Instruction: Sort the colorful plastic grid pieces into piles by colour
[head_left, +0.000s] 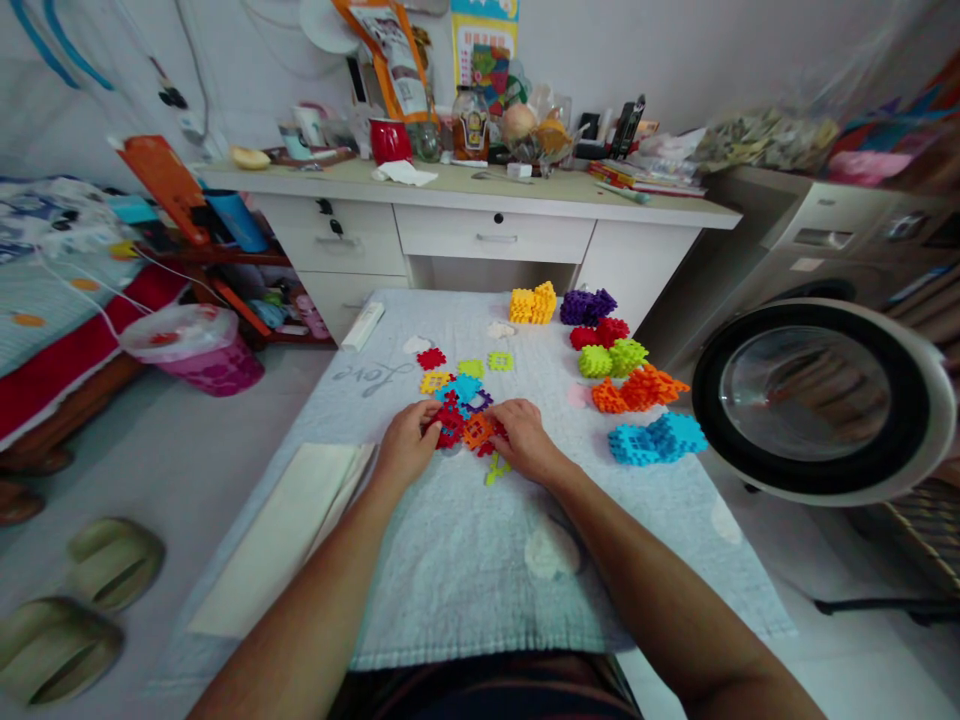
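Over the middle of the cloth, my left hand (409,436) has its thumb and fingers closed at the edge of red interlocking plastic tiles (450,428). Opposite it, my right hand (525,436) curls its fingers round the right side of the small pile, beside an orange interlocking tile (477,431); its fingertips partly cover a red piece. Blue tiles (466,388) and a purple tile (480,401) lie just beyond the hands. A yellow tile (435,382), a red tile (431,358) and a green tile (500,361) are loose farther back. One green piece (496,470) rests nearer me.
Stacks sorted by colour line the table's right side, among them blue tiles (657,440), orange tiles (639,389) and purple tiles (588,306). A folded cream cloth (281,535) lies left. Behind stands a cluttered desk (495,235); an open washer door (817,400) is at right.
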